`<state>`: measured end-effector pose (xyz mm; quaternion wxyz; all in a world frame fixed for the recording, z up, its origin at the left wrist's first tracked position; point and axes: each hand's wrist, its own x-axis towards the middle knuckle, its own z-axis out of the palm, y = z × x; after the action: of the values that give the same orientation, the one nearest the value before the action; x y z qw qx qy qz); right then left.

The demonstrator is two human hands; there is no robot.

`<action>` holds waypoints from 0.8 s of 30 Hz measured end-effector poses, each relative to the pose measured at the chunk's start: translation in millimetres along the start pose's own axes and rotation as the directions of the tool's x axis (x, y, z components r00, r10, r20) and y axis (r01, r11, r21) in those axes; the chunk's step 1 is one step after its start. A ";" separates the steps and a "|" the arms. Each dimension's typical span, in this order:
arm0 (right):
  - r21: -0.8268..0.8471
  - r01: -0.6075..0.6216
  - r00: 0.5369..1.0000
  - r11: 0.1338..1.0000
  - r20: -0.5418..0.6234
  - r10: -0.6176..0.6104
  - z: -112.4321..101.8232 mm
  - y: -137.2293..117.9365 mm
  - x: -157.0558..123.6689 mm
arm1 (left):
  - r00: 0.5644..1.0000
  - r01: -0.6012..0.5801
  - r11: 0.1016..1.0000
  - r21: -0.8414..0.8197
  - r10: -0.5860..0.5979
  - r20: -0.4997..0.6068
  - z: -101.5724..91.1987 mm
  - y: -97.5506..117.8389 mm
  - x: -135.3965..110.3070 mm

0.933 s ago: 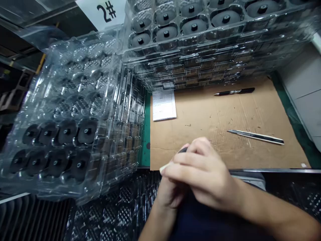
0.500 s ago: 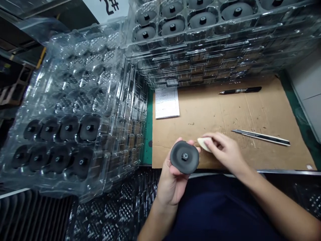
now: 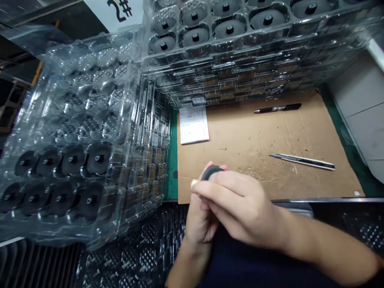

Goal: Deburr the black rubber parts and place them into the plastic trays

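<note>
My left hand grips a round black disc part near the front edge of the cardboard sheet; only the disc's top rim shows. My right hand lies over the disc, fingers closed on a small whitish piece whose tip pokes out at the left. Most of the left hand is hidden under the right.
A stack of clear blister trays at the left holds black discs in its two nearest rows. A taller tray stack stands behind the cardboard. A paper slip, a black pen and a utility knife lie on the cardboard.
Half a second ago the right hand was off to the right and the disc's face was exposed; now the right hand has come back over the disc with the whitish piece.
</note>
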<state>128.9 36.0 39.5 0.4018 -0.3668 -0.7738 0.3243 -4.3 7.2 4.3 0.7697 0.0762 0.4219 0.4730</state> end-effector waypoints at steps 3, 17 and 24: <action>0.064 -0.030 0.992 0.997 0.124 0.022 -8.8 3.5 -11.6 | 0.996 -0.065 0.998 0.016 0.064 0.067 -2.8 2.7 -0.8; 0.090 -0.467 0.875 0.879 -0.092 0.475 -12.3 75.2 -22.2 | 0.911 0.316 0.932 -0.175 -0.247 0.330 -12.1 -6.7 -5.5; -0.083 -0.668 0.740 0.739 0.030 0.672 -3.8 102.8 -80.8 | 0.946 0.271 0.944 -0.186 -0.226 0.232 -12.0 -7.2 0.7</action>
<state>196.7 23.3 -71.7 0.2232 -0.6243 -0.6119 0.4314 -8.0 0.5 -7.4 0.8668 -0.0129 0.2918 0.4041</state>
